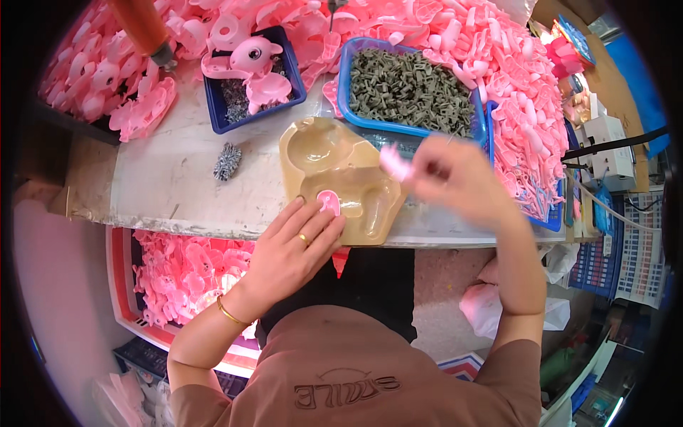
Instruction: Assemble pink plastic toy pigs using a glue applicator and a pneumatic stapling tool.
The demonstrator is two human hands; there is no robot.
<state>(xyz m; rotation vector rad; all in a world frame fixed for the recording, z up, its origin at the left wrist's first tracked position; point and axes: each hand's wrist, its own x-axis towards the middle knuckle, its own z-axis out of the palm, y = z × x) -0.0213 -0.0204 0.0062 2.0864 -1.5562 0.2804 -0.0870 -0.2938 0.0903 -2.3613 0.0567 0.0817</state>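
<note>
My left hand (302,238) lies on the near left edge of a glossy tan moulded holder (293,160) with rounded hollows. Its fingers are stretched out and touch a small pink oval plastic part (328,201) seated in a hollow. My right hand (455,178), blurred by motion, is raised over the holder's right side. Between its thumb and fingers it grips a pink plastic piece (395,163), too smeared to tell its shape. A blue tray of small dark grey-green clips (409,89) stands just beyond the right hand.
Left of that tray, a dark blue tray (220,122) holds screws and a pink toy animal (255,57). A clump of screws (227,162) lies on the table (163,203). An orange tool (141,28) hangs at upper left. Pink parts (526,128) heap behind; a crate (122,285) holds more.
</note>
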